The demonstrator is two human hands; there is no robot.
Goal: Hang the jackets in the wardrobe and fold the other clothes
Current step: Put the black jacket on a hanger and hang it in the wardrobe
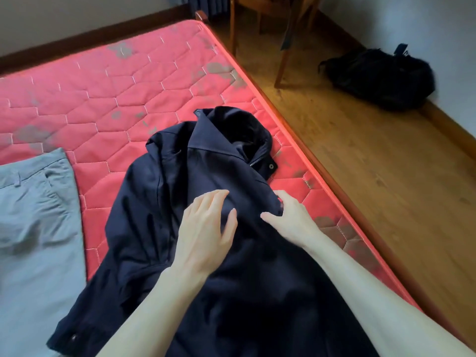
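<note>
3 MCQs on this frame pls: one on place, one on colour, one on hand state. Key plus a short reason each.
1. Where do the grey trousers lie?
A. on the floor
B. on the mattress, left of the jacket
C. over the chair

2. What colour is the jacket?
A. dark navy
B. red
C. white

3. How is the left hand?
A. fist round the collar
B. off the bed
C. fingers straight above the jacket front

Key:
1 B: grey trousers lie on the red mattress, left of the jacket.
2 A: the jacket is dark navy.
3 C: the left hand has straight, spread fingers; the right hand pinches a jacket edge.
</note>
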